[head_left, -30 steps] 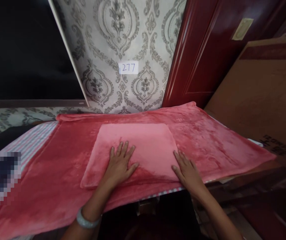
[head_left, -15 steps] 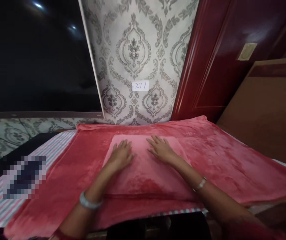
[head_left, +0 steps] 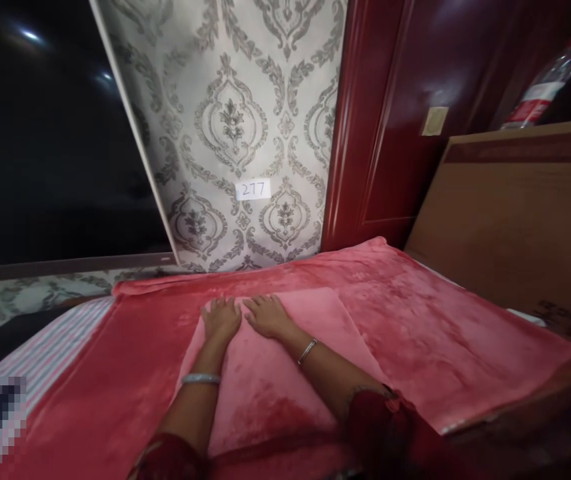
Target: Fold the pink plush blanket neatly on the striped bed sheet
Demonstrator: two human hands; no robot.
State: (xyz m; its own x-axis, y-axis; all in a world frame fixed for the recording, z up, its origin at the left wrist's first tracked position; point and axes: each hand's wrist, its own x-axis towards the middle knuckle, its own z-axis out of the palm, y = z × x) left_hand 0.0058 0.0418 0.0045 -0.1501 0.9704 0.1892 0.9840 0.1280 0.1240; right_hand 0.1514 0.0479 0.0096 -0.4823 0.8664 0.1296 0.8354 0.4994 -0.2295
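Note:
A pale pink plush cloth (head_left: pixel 310 333), rectangular and seemingly folded, lies flat on a larger red-pink plush blanket (head_left: pixel 140 347). My left hand (head_left: pixel 222 319) rests palm down near its far left corner, fingers spread. Close beside it, my right hand (head_left: pixel 268 316) also lies flat on the cloth near the far edge, fingers apart. Neither hand grips anything. My sleeves and forearms cover part of the cloth's near side, where a dark fold line shows.
A striped sheet (head_left: pixel 65 340) shows under the blanket at left, with a blurred-out object on it. The TV (head_left: pixel 55 147) hangs at left. A large cardboard box (head_left: pixel 510 213) stands at right, a bottle (head_left: pixel 545 90) on top. A label (head_left: pixel 253 189) marks the patterned wall.
Both hands have slid toward the far left of the pink cloth, and the right hand has come closer to the left. The view has turned right, bringing the bottle into sight.

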